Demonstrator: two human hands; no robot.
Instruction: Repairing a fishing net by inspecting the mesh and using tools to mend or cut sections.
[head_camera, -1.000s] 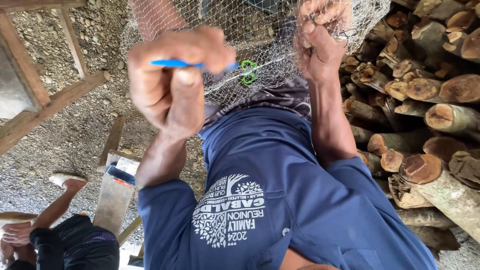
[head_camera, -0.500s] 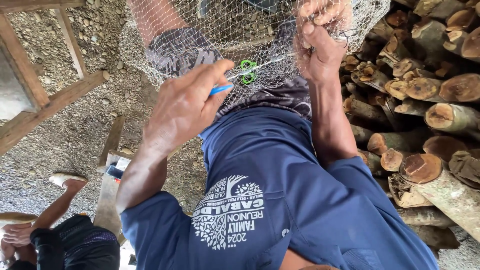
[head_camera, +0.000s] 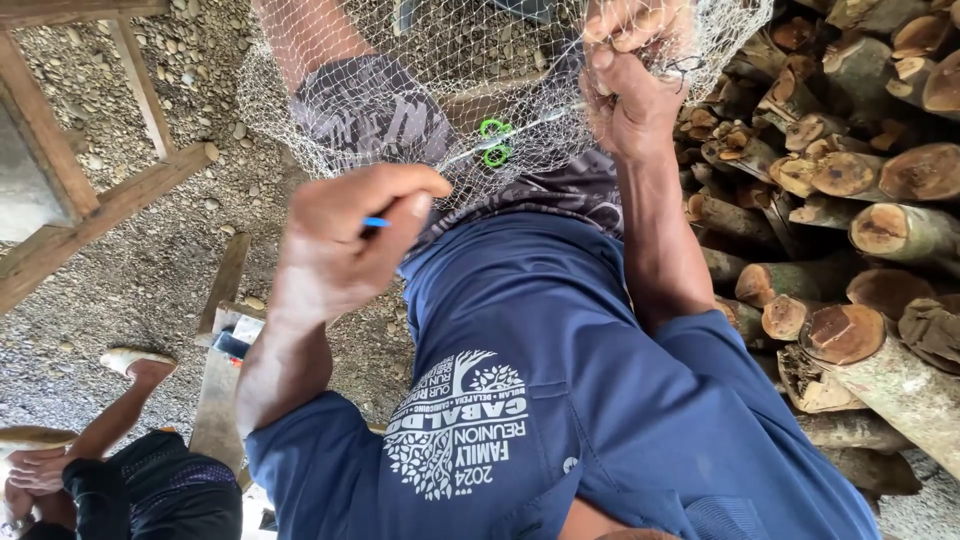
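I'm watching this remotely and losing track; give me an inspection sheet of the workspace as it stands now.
Surface: no table; the net hangs over the person's lap, gravel ground below.
Job's things: pale fine-mesh net; a blue tool, mostly hidden in the fist; small green-handled scissors hanging in the mesh.
Clutter: flat boards on the gravel.
Hands: left hand closed on the blue tool; right hand bunching the net, raised.
Cables: nothing seen.
Surroundings: stacked cut logs, a wooden frame, another person's leg at lower left.
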